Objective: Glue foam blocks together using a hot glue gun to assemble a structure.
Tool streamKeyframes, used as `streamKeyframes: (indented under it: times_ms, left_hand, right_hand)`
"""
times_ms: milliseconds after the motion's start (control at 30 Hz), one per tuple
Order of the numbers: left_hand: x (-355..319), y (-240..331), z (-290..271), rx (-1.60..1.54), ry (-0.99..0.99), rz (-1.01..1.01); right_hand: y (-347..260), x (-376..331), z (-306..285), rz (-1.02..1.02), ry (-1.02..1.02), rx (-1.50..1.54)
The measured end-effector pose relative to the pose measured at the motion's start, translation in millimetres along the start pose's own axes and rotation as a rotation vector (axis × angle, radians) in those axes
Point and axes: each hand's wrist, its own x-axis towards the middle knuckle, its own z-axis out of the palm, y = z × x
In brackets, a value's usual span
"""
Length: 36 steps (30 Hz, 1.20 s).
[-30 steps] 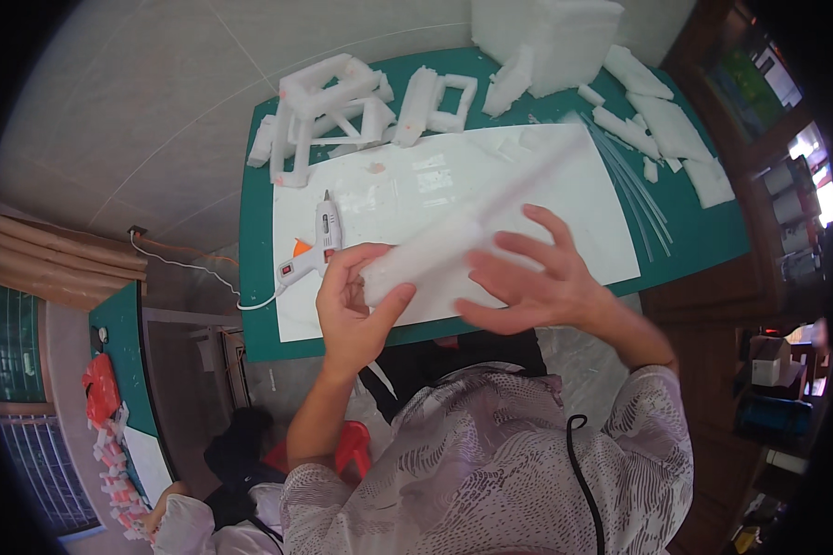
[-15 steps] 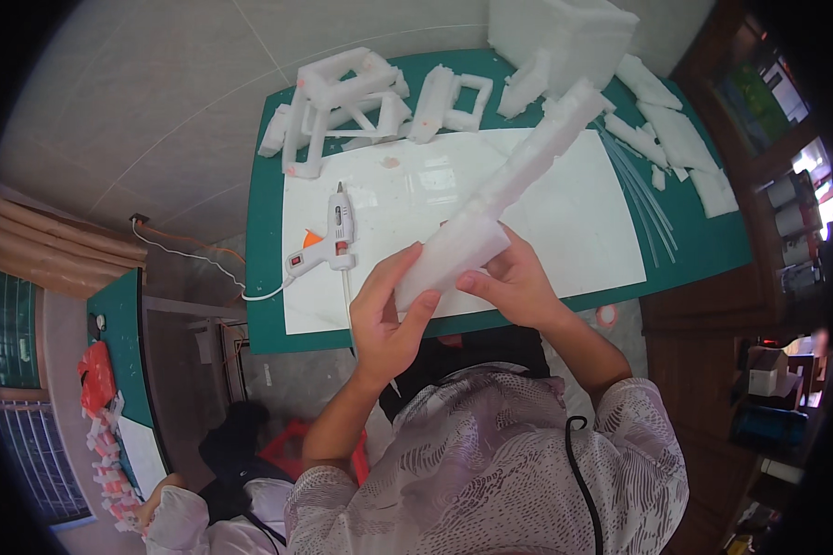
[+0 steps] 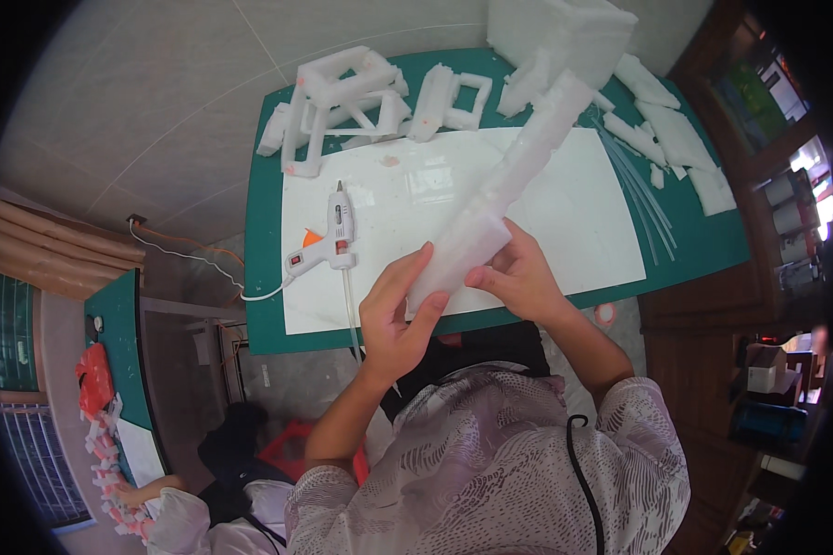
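Both hands, left [image 3: 393,319] and right [image 3: 518,273], clasp the near end of a long foam bar [image 3: 509,180], which slants up and away over the white sheet [image 3: 583,222] on the worktop [image 3: 264,277]. A glue gun [image 3: 329,240] lies just left (cord trailing off the edge); foam frames [image 3: 342,97] stand beyond.

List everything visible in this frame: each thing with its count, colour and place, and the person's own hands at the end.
long white foam block: one, white, held up over the table in both hands
white glue gun with orange trigger: one, lying on the white sheet, left of the hands, cord trailing off the table's left edge
white sheet: one, spread on the mat
green cutting mat: one, covering the table
white foam frames: several, far left of the mat
white foam offcuts: several, far right of the mat
thin clear sticks: several, right side
left hand: gripping the block's near end
right hand: gripping the block's near end
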Motion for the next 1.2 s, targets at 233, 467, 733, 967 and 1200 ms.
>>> streamKeyframes:
  times_ms: [233, 467, 733, 967, 1200]
  left_hand:
    - [5, -5, -1, 0.103, -0.059, -0.143]
    - [16, -5, -16, 0.319, -0.126, -0.128]
    - [7, -11, -33, 0.361, -0.133, -0.086]
    - [1, -12, -52, 0.402, -0.109, -0.065]
    - [5, -14, -50, 0.417, -0.106, -0.088]
  right_hand:
    - [-14, 10, 1, 0.125, -0.022, 0.072]
    - [-40, 45, -70, 0.432, -0.323, -0.490]
    - [-24, 78, -101, 0.381, -0.531, -1.062]
    - [-22, 56, -80, 0.001, -0.289, -1.290]
    - [15, 39, -86, -0.391, -0.126, -1.531]
